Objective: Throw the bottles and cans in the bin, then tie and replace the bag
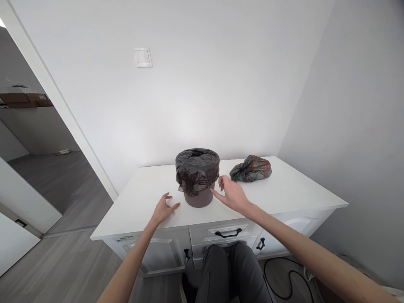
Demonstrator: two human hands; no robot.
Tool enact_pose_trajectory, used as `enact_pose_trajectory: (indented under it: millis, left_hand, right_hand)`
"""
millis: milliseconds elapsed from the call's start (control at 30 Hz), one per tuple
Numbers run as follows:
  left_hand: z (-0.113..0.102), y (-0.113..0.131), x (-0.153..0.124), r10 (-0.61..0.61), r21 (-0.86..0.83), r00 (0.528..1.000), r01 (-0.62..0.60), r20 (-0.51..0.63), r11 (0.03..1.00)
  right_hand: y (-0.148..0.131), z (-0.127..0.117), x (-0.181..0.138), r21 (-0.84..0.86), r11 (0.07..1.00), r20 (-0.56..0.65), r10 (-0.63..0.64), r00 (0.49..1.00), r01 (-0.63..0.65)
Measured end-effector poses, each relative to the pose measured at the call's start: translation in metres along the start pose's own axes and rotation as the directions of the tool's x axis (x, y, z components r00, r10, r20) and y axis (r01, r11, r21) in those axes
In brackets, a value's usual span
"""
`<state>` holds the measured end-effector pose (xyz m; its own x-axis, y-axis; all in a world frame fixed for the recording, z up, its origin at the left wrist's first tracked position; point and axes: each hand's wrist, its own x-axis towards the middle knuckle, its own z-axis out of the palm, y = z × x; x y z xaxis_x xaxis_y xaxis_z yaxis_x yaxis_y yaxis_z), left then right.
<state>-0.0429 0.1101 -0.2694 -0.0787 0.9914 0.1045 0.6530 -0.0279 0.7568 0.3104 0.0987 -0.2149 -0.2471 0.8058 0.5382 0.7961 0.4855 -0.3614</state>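
Note:
A brown trash bin (199, 201) stands upright on the white cabinet top. Its mouth is lined with a thin black garbage bag (197, 170), whose edge is folded down over the outside of the rim. To the left of the bin is my left hand (163, 209), thumb and fingers apart and holding nothing. My right hand (232, 193) is at the bin's right side, its fingers curved and spread by the bag's edge; whether it touches the bag is unclear. Behind it to the right lies a knotted dark plastic bag (252, 169) with orange and green contents showing through.
The white cabinet (132, 210) has a drawer with a black handle (228, 233) and doors below. A wall rises behind it, with a light switch (143, 57). A doorway opens on the left. A black cable (290, 273) lies on the floor at the right.

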Motion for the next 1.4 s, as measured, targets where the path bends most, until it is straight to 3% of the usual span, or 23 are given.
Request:
enact_pose_trajectory:
  millis: [133, 333, 500, 667, 800, 867, 967, 1100, 1167, 1200, 1267, 1333, 1400]
  left_hand:
    - [-0.001, -0.012, -0.014, -0.052, -0.095, 0.989, 0.039, -0.14, 0.995]
    - [-0.002, -0.008, -0.024, -0.032, -0.108, 0.985, 0.013, -0.172, 0.994]
    - [0.0, -0.006, -0.024, -0.022, -0.114, 0.986, 0.003, -0.165, 0.993]
    - [-0.001, -0.003, -0.027, -0.016, -0.109, 0.988, -0.001, -0.156, 0.994]
    - [-0.002, -0.003, -0.027, -0.014, -0.103, 0.987, -0.002, -0.157, 0.995]
    - [-0.001, -0.005, -0.027, -0.01, -0.101, 0.988, -0.006, -0.155, 0.995]
    - [0.0, -0.006, -0.026, -0.001, -0.096, 0.988, -0.014, -0.152, 0.995]
    - [0.0, -0.007, -0.025, 0.011, -0.088, 0.989, -0.025, -0.147, 0.996]
    - [0.0, -0.007, -0.025, 0.016, -0.085, 0.989, -0.029, -0.146, 0.996]
    - [0.0, -0.008, -0.025, 0.018, -0.083, 0.989, -0.03, -0.147, 0.996]
    - [0.0, -0.008, -0.024, 0.02, -0.078, 0.988, -0.032, -0.15, 0.996]
    - [0.0, -0.01, -0.023, 0.022, -0.073, 0.988, -0.034, -0.152, 0.997]
    - [0.001, -0.011, -0.023, 0.026, -0.068, 0.988, -0.037, -0.152, 0.997]
  right_hand:
    - [-0.031, 0.003, 0.001, -0.158, 0.986, -0.085, -0.074, 0.994, 0.06]
    - [-0.044, -0.006, 0.011, -0.297, 0.946, -0.001, -0.139, 0.99, 0.132]
    - [-0.037, 0.003, -0.004, -0.268, 0.949, 0.069, -0.155, 0.985, 0.168]
    - [-0.043, 0.009, -0.004, -0.178, 0.978, -0.023, -0.119, 0.993, 0.113]
    - [-0.053, 0.006, 0.007, -0.248, 0.965, -0.046, -0.098, 0.994, 0.083]
    - [-0.054, 0.005, 0.007, -0.293, 0.95, 0.017, -0.112, 0.994, 0.112]
    - [-0.05, 0.005, -0.001, -0.302, 0.936, 0.207, -0.122, 0.971, 0.183]
    - [-0.044, -0.004, -0.013, -0.238, 0.937, 0.512, -0.105, 0.853, 0.258]
    - [-0.043, -0.016, -0.014, -0.101, 0.959, 0.597, -0.155, 0.787, 0.265]
    - [-0.044, -0.023, -0.013, -0.002, 0.965, 0.596, -0.21, 0.775, 0.262]
    - [-0.048, -0.039, -0.008, 0.184, 0.942, 0.477, -0.335, 0.813, 0.28]
    - [-0.053, -0.053, 0.003, 0.253, 0.904, 0.229, -0.401, 0.887, 0.344]
    - [-0.056, -0.061, 0.02, 0.199, 0.895, -0.004, -0.406, 0.914, 0.399]
